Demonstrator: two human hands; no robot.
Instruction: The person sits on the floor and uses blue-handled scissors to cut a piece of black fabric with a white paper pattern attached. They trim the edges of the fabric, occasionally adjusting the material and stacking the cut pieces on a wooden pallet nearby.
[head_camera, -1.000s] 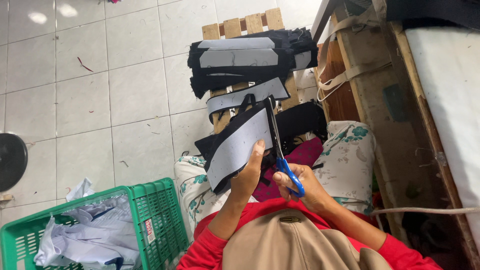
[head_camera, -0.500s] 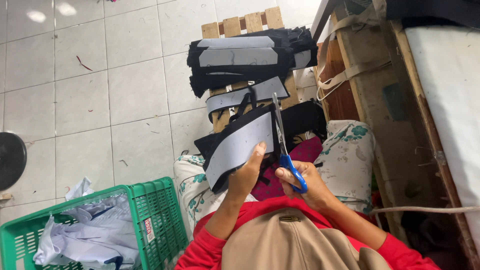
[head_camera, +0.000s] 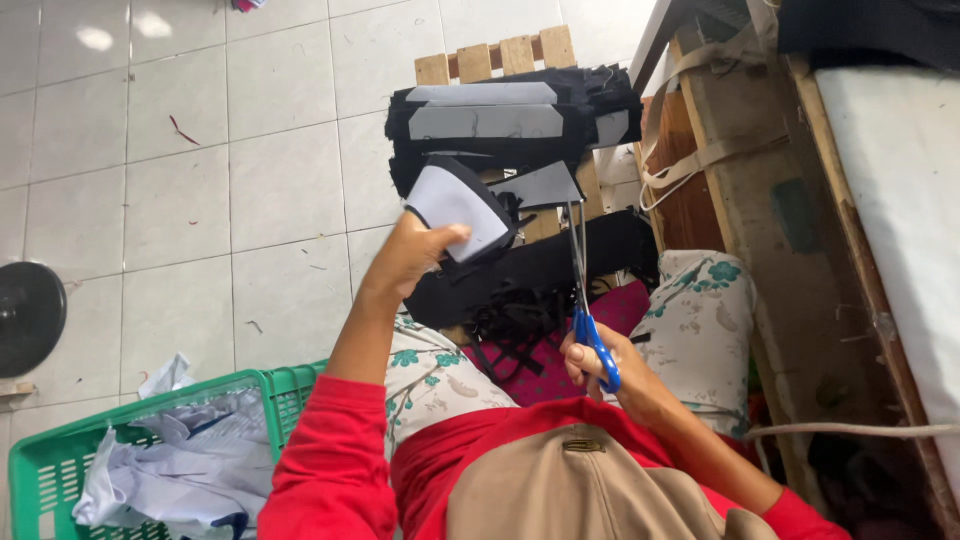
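We are holding a curved black fabric piece w/ a grey-white lining (head_camera: 455, 205) in our left hand (head_camera: 415, 255) — fingers and thumb are pinching it shut at its lower edge, arm stretched up and forward, away from the lap. Our right hand (head_camera: 600, 365) is gripping the blue-handled steel scissors (head_camera: 585, 300), fingers closed through the loops, blades pointing up and standing nearly together; the tips are near a flat grey piece on the stack of black and grey cut pieces (head_camera: 505, 120), which is lying on a wooden pallet (head_camera: 490, 55).

Risk, as we judge it: the blade tips are pointing toward the stack and the loose black straps (head_camera: 520, 280) on the lap, so they could snag or nick sth. The pinched piece is hanging by one edge only — it could be slipping out.

A green plastic basket w/ pale cloth scraps (head_camera: 170, 450) is standing at the left, on the white tiled floor (head_camera: 150, 200).
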